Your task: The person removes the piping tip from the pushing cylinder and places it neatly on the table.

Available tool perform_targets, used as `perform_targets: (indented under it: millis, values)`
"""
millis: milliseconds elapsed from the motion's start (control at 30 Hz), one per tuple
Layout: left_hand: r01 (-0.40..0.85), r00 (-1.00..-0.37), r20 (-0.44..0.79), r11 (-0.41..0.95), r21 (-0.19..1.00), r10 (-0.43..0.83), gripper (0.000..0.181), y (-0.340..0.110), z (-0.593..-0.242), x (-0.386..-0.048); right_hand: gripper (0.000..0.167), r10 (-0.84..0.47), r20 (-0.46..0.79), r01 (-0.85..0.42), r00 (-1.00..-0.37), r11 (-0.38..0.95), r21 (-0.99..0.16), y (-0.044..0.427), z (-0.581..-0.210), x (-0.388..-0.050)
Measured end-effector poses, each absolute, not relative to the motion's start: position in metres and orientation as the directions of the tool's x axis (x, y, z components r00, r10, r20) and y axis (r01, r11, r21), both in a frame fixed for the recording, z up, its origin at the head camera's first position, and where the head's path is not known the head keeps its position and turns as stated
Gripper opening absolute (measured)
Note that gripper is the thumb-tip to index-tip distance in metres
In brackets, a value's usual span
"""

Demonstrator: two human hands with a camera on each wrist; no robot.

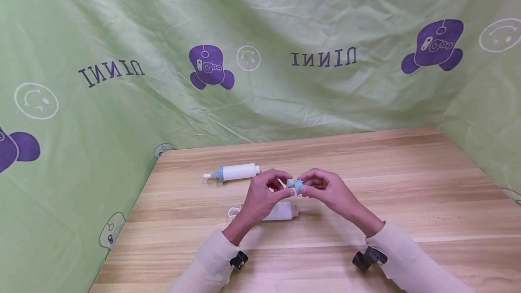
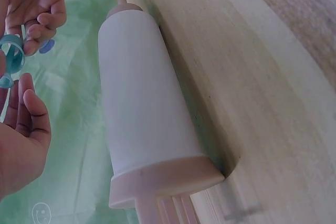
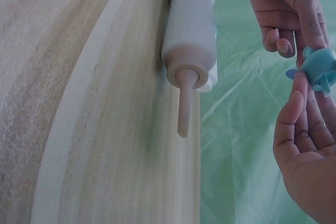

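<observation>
Both hands meet above the table around a small light-blue plastic piece (image 1: 298,187), which has a ring-shaped, cap-like end and a narrower end. My left hand (image 1: 264,196) pinches the narrower end between thumb and fingers. The right hand (image 1: 331,193) pinches the wider end. In the right wrist view, the blue piece (image 3: 320,69) sits between both sets of fingertips. Below the hands lies a white syringe-like tube (image 1: 281,211) with pinkish ends, partly hidden by the left hand. The left wrist view shows this tube (image 2: 147,98) large, its pinkish handle end nearest.
A second white tube (image 1: 240,172) with a blue collar and tip lies farther back on the wooden table (image 1: 386,171), left of the hands. Green printed cloth (image 1: 285,103) hangs behind the table and on both sides. Each forearm wears a dark wrist camera (image 1: 368,259).
</observation>
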State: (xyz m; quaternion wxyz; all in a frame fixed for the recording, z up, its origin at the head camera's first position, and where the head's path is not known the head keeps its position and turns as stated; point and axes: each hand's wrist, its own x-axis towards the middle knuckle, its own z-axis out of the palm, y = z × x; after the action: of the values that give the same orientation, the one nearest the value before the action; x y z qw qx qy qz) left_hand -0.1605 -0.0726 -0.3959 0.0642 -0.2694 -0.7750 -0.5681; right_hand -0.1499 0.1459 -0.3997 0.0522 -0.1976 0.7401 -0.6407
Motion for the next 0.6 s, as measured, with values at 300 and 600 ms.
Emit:
perform_targets:
  millis: [300,600]
  values:
    - [0.492,-0.848,0.396,0.249,0.834,0.352,0.023,-0.0707,-0.3938,-0.1605,0.027,-0.355,0.177,-0.229,-0.918,0.110,-0.967,0.1489,-0.3980,-0.1501]
    - [0.470,-0.854,0.339,0.304,0.829,0.395,0.023,-0.0732,-0.3883,-0.1628,0.026,-0.343,0.190,-0.240,-0.920,0.109,-0.965,0.1521,-0.3985,-0.1533]
